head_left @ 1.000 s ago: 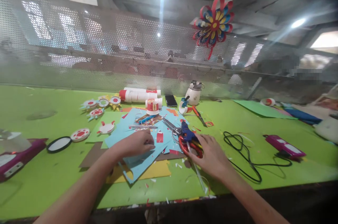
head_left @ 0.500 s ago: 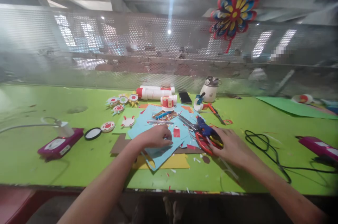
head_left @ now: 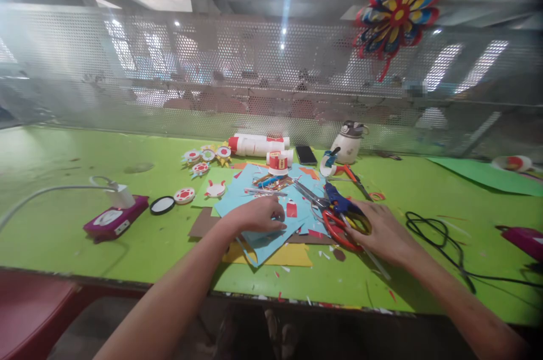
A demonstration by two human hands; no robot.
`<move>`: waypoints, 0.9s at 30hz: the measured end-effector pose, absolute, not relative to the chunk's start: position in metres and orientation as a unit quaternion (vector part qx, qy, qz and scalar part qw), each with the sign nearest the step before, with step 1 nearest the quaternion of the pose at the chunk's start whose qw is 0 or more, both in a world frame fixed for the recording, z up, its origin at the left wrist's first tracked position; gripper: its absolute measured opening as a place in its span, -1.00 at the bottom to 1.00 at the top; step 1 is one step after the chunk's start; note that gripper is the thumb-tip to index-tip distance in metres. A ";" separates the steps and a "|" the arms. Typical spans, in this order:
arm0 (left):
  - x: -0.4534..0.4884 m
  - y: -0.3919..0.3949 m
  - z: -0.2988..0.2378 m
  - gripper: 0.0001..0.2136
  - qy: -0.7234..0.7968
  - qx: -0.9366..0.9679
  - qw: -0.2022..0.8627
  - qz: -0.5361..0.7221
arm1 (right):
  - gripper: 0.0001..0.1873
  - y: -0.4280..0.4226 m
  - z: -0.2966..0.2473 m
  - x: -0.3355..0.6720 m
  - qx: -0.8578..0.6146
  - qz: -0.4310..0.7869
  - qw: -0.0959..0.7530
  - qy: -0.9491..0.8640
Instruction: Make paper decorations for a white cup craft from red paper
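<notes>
My left hand (head_left: 262,214) hangs over the light blue paper (head_left: 261,249) with its fingers curled in. What it holds, if anything, is too small to make out. On the right, my right hand (head_left: 384,230) grips the rear of a blue glue gun (head_left: 339,200) with a yellow trigger; a pale glue stick (head_left: 379,265) juts out behind. Red-handled scissors (head_left: 311,196) lie against the gun, blades pointing away to the left. A red paper piece (head_left: 291,209) rests on the blue sheets. Beyond my left hand stand red-and-white paper cups (head_left: 278,165).
White discs with red patterns (head_left: 184,196) and a round black-rimmed piece (head_left: 162,205) lie left. A purple power strip (head_left: 114,218) has a plug in it. Farther back are white cup stacks (head_left: 257,146), a phone (head_left: 306,155), a bottle (head_left: 348,142) and a utility knife (head_left: 354,176). Black cable (head_left: 441,238) lies right.
The view has swung left, so everything appears shifted right. Both hands stay nearly where they were, the right one still on the glue gun.
</notes>
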State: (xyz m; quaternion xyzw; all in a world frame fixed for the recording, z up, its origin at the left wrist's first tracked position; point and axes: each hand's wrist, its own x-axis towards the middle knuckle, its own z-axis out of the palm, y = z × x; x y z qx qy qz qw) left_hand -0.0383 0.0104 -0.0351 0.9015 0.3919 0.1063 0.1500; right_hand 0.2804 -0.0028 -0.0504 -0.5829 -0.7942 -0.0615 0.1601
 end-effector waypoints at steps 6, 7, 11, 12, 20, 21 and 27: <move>-0.037 0.009 -0.031 -0.77 0.383 0.905 0.152 0.101 | -0.34 -0.007 -0.042 0.281 -0.568 -0.056 0.162 -0.805; -0.037 0.009 -0.031 -0.77 0.382 0.906 0.153 0.100 | -0.35 -0.008 -0.041 0.280 -0.563 -0.060 0.166 -0.807; -0.037 0.009 -0.031 -0.76 0.377 0.908 0.160 0.090 | -0.42 -0.015 -0.034 0.269 -0.536 -0.086 0.203 -0.815; -0.037 0.009 -0.030 -0.76 0.376 0.908 0.162 0.086 | -0.47 -0.017 -0.031 0.264 -0.524 -0.089 0.219 -0.818; -0.035 0.003 -0.020 -0.74 0.383 0.905 0.175 0.056 | -0.79 -0.030 -0.002 0.219 -0.440 -0.012 0.297 -0.847; -0.035 0.003 -0.019 -0.73 0.385 0.904 0.179 0.051 | -0.80 -0.030 -0.001 0.215 -0.426 -0.002 0.284 -0.859; -0.028 -0.006 -0.017 -0.67 0.397 0.905 0.152 0.019 | -0.80 -0.042 -0.005 0.199 -0.325 0.001 0.090 -0.941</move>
